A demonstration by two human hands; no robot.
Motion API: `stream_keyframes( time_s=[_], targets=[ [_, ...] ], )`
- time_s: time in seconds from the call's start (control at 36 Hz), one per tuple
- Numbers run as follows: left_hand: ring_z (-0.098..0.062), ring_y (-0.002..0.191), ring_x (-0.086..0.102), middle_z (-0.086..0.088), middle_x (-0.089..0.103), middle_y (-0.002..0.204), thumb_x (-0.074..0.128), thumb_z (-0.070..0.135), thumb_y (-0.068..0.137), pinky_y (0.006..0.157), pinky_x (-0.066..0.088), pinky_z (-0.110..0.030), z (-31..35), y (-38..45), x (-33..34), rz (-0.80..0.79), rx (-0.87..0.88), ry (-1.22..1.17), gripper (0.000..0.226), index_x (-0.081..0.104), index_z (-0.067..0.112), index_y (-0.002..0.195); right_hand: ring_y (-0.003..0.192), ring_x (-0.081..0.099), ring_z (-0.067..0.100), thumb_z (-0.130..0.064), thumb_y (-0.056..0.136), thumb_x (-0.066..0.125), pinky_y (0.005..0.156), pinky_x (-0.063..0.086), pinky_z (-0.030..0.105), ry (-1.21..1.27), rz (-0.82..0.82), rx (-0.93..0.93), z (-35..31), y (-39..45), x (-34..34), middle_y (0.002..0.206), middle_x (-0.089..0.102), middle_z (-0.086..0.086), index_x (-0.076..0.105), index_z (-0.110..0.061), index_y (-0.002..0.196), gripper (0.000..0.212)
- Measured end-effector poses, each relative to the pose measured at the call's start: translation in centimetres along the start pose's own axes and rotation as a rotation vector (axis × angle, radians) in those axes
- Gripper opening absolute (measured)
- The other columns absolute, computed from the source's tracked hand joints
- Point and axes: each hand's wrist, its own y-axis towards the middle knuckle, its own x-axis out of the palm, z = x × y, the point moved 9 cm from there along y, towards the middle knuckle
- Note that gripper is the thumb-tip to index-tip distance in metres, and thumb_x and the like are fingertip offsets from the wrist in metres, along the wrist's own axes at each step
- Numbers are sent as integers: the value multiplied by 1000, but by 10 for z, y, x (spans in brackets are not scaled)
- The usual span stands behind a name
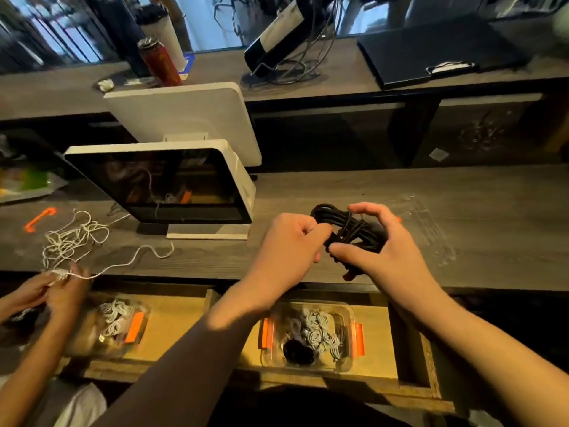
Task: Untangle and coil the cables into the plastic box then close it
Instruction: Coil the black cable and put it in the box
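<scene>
While both hands [286, 238] [381, 248] grip a black cable bundle [348, 229] — dark wooden counter [308, 192] beneath.

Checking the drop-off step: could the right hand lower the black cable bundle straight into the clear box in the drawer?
Probably yes. The clear box sits lidless in the open drawer, below the right hand. Both hands grip the black cable bundle; the left forearm crosses only its left edge.
</scene>
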Motion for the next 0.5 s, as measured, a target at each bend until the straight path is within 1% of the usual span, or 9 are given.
stream_keyframes(
  time_s=[0.06,0.11,0.14,0.19,0.25,0.31,0.36,0.44,0.5],
  targets=[
    [1,36,42,12,48,38,58,27,99,47,35,-10,-1,-2,0,-64,-19,37,45,56,19,55,85,72,16,-14,78,80,60,61,31,-40,14,-31,-1,1,0,109,65,0,57,-28,121,51],
    [2,37,42,13,50,41,57,31,100,48,34,-9,-3,-3,0,-142,-31,59,44,57,20,58,84,73,19,-7,81,76,60,61,30,-49,-18,-26,2,4,0,107,67,3,60,-25,117,43],
    [0,40,42,11,52,44,57,33,100,52,38,-13,-6,-3,1,-188,-33,65,43,57,21,58,83,74,21,-3,82,74,59,60,29,-20,-52,-4,3,6,0,106,68,6,62,-22,115,40],
    [-8,49,47,9,55,49,58,35,99,63,44,-23,-9,-6,2,-285,-33,69,42,59,23,58,80,74,29,4,83,68,59,58,30,97,-153,90,10,10,3,106,68,14,64,-14,114,35],
    [-6,53,50,8,59,51,58,33,99,73,45,-22,-11,-10,3,-370,-14,38,41,61,23,60,77,72,34,8,83,63,59,57,29,240,-272,202,18,11,9,102,69,18,63,-7,115,35],
    [-3,58,57,6,63,54,58,28,99,86,44,-20,-12,-14,4,-434,9,-29,38,62,22,62,77,70,35,4,81,66,59,57,27,347,-384,290,23,8,16,97,71,18,62,-6,117,38],
    [-6,64,61,6,64,56,59,26,99,94,43,-21,-12,-17,6,-510,47,-104,37,62,23,62,77,68,34,-3,77,64,58,56,26,396,-485,329,26,4,22,98,71,19,61,-5,118,41],
    [-7,65,62,5,66,58,60,36,92,92,44,-16,-14,-21,9,-594,103,-225,31,65,28,62,77,67,32,-6,77,59,57,55,25,446,-545,343,32,1,25,99,69,20,61,-5,116,40],
    [-7,65,63,4,67,60,58,42,87,91,44,-17,-22,-20,10,-580,103,-257,31,67,30,60,78,67,31,-7,77,60,58,56,25,456,-552,347,37,1,28,101,69,21,61,-4,119,41]
  ],
)
